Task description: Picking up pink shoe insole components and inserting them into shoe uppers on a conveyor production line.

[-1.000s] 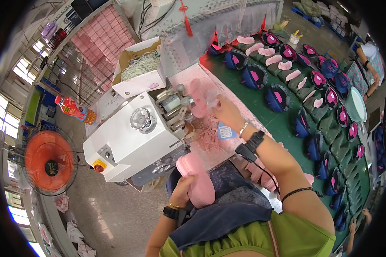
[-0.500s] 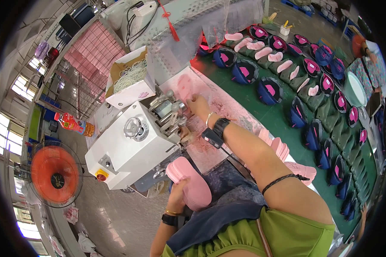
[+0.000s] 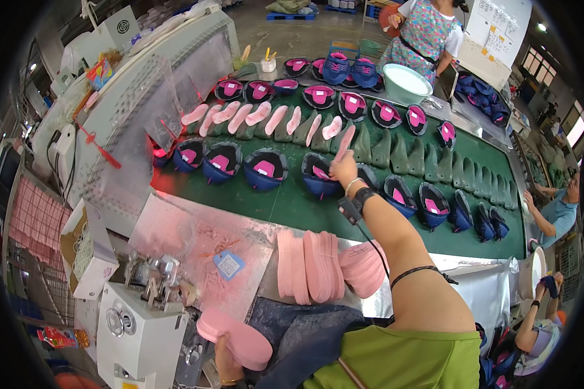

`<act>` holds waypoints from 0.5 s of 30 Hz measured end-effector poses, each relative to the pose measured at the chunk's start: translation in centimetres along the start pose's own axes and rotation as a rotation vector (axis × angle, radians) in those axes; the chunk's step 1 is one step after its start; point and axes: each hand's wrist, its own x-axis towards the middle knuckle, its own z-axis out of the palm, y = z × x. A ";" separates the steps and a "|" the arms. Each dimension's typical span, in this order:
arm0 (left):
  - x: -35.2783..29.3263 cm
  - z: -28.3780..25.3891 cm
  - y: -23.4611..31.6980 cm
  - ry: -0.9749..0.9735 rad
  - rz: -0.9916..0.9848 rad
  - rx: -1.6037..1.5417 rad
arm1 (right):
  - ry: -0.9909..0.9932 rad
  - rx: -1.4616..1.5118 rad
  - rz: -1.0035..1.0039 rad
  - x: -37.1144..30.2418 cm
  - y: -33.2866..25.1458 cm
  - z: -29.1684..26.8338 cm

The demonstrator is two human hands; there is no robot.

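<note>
My right hand reaches over the green conveyor belt, closed on a pink insole held upright by its lower end. That insole is beside a row of dark green shoe lasts, several of which carry pink insoles. Just under the hand sits a dark blue shoe upper with a pink lining. At the lower edge my left hand grips a thick stack of pink insoles close to my lap. Its fingers are partly hidden by the stack.
A white machine with metal rollers stands at lower left, beside a box of cords. Pink trimmings and a blue tag lie on the worktable. Insole piles border the belt. Other people stand beyond and right.
My view has swung right toward the belt. My right hand has left the machine's rollers and reached out over the lasts with one insole. My left hand still holds the stack.
</note>
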 end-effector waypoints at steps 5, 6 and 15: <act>-0.9 0.9 0.5 0.046 0.009 0.019 | 0.231 -0.331 -0.061 5.8 4.8 -0.8; -0.8 1.5 0.4 0.022 -0.001 0.020 | 0.257 -0.337 -0.064 7.2 5.5 -1.8; -1.0 0.5 0.2 0.020 -0.001 0.069 | -0.709 0.365 -0.401 -15.9 -5.4 10.9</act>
